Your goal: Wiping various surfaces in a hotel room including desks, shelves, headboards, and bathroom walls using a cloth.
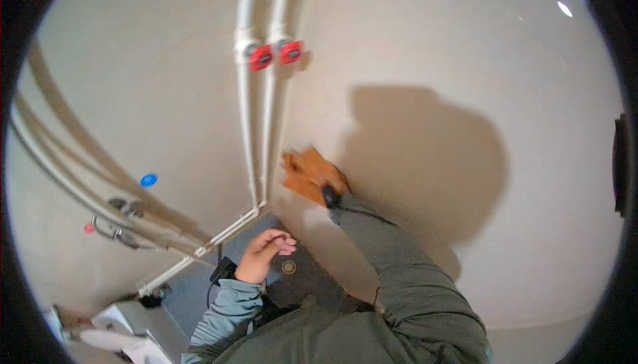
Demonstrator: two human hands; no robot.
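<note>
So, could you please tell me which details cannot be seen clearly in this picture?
All in the head view:
- Right hand: hidden by the orange cloth, which is blurred; its grip cannot be told.
- White pipes: their tops are cut off by the upper edge.
- White boxy object: cut off by the lower edge.
- Round floor drain: too small to show its surface detail.

The right grip was hidden behind an orange cloth [311, 170], itself blurred; white pipes [244, 105] were cut off above; a dark object [621, 165] at the right rim was indistinct.
</note>
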